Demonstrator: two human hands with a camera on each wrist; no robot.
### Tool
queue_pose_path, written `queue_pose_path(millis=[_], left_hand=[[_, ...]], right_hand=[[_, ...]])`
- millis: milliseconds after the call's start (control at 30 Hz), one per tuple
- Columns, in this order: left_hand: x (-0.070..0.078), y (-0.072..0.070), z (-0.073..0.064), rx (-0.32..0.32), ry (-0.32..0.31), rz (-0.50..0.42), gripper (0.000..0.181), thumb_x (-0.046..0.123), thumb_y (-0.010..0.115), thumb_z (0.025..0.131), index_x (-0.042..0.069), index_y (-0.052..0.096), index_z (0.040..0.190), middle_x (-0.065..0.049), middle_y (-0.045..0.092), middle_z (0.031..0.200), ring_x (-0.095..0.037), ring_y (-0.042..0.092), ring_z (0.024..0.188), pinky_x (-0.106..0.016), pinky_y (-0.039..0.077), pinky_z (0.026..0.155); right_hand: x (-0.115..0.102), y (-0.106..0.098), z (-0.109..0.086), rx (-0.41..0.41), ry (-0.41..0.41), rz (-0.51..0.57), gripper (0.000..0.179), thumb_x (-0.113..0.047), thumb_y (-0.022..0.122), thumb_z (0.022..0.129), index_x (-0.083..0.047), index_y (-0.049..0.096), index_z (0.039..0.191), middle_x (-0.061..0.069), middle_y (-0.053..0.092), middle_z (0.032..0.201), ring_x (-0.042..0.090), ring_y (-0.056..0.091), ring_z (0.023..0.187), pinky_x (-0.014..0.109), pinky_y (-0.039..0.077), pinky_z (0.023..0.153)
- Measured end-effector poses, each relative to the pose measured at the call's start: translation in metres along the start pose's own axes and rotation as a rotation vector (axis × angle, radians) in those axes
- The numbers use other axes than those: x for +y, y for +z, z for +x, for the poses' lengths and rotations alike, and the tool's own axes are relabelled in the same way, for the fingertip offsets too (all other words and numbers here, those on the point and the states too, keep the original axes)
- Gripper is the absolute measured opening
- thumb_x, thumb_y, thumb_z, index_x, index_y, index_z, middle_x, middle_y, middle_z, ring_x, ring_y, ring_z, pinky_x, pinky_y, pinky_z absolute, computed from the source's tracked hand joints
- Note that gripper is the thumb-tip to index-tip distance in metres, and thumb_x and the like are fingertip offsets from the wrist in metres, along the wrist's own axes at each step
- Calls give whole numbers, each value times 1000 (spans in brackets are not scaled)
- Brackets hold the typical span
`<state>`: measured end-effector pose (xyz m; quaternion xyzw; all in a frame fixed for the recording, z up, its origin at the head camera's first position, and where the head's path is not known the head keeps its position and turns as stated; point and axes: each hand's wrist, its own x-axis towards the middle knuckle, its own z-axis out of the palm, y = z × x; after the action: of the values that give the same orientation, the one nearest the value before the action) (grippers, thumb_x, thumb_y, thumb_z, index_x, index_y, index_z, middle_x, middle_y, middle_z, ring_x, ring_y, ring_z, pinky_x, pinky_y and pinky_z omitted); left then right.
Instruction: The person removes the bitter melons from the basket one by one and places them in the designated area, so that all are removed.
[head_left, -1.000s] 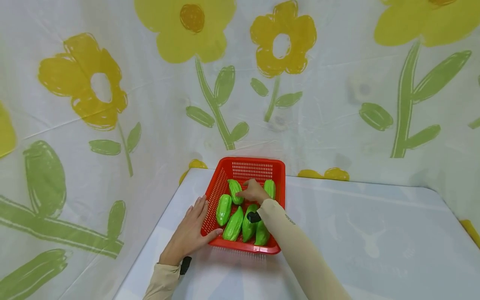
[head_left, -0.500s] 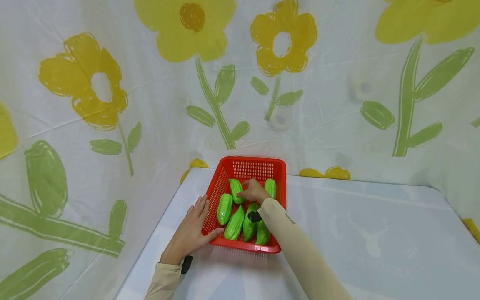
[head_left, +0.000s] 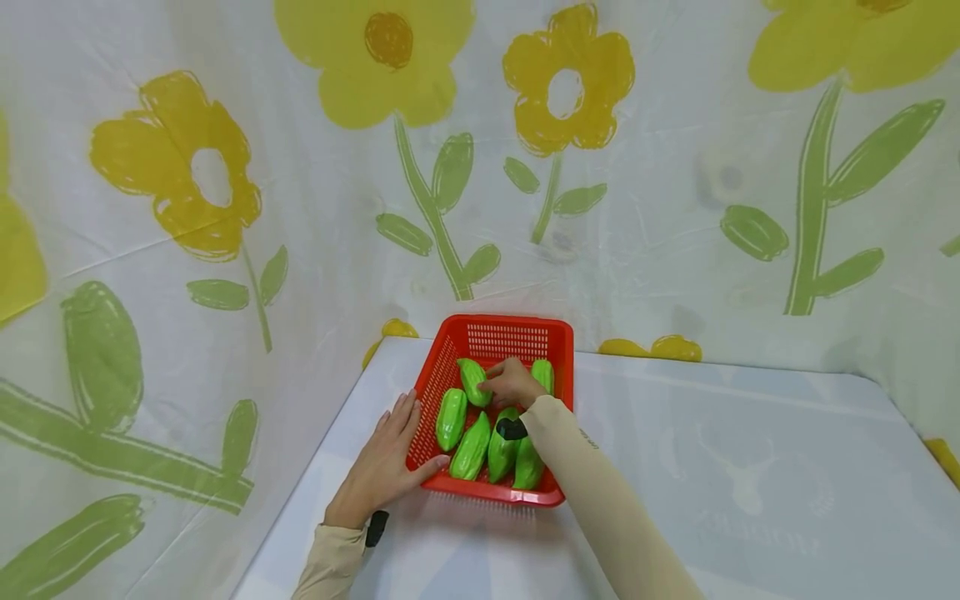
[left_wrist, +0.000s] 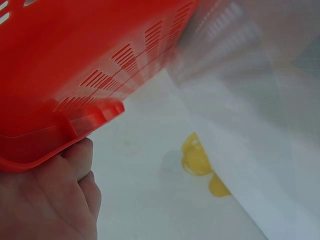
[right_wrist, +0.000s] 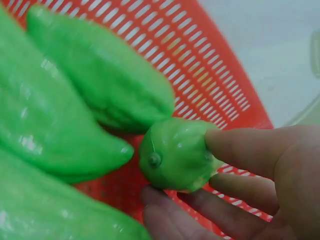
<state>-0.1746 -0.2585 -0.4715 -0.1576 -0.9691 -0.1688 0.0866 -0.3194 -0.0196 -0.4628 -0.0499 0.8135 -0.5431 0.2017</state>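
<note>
A red perforated plastic basket (head_left: 510, 497) holds several glossy green bitter melons, ribbed and pointed at the ends. At the back left inside it, my right hand (head_left: 517, 385) pinches one bitter melon (head_left: 472, 382). In the right wrist view the thumb lies on top of that bitter melon (right_wrist: 167, 152) and the other fingers pass beneath it. Another bitter melon (right_wrist: 105, 70) lies close beside it. My left hand (head_left: 386, 458) rests along the basket's left rim, fingers straight and thumb over the front left corner. The left wrist view shows these fingers (left_wrist: 80, 157) against the rim.
The basket stands on a white table (head_left: 720, 475) near its back left corner. A white curtain (head_left: 660, 167) printed with yellow flowers hangs behind and to the left. Beige sleeves (head_left: 600, 500) cover both forearms.
My right hand stays at the same bitter melon, its fingers and the melon shifting only slightly. The left hand keeps its place on the rim.
</note>
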Motion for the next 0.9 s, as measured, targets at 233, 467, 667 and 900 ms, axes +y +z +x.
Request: queue_pose_path(millis=[233,467,667,900], left_hand=[[0,3,-1,-7,-7,0,102,68,62,91,-3,34,159,-20,26,171,-38,23,160,-60,27,127],[-1,4,0,0,-3,1,102,67,63,90,-3,35,158,-20,26,171,-38,23,160,-59,27,127],[-2,4,0,7,-14,-6,102,67,63,90,-4,35,158,-21,29,169,-39,26,159,-60,27,127],[-1,3,2,2,-11,6,102,68,61,90,-3,35,158,-21,28,170,-39,25,159,-59,27,127]], right_hand=[[1,-3,0,-15,6,73,45,-17,73,96,4,66,135,25,63,140,24,78,89,36,65,81],[-14,-9,-15,-18,25,187,45,-15,69,99,5,62,139,25,58,145,33,77,106,49,59,100],[-23,-18,-26,-47,0,273,44,-13,68,99,4,62,139,24,61,142,32,76,107,51,56,104],[-25,-32,-36,-37,-7,286,46,-17,67,100,4,60,140,23,59,145,31,77,105,45,60,99]])
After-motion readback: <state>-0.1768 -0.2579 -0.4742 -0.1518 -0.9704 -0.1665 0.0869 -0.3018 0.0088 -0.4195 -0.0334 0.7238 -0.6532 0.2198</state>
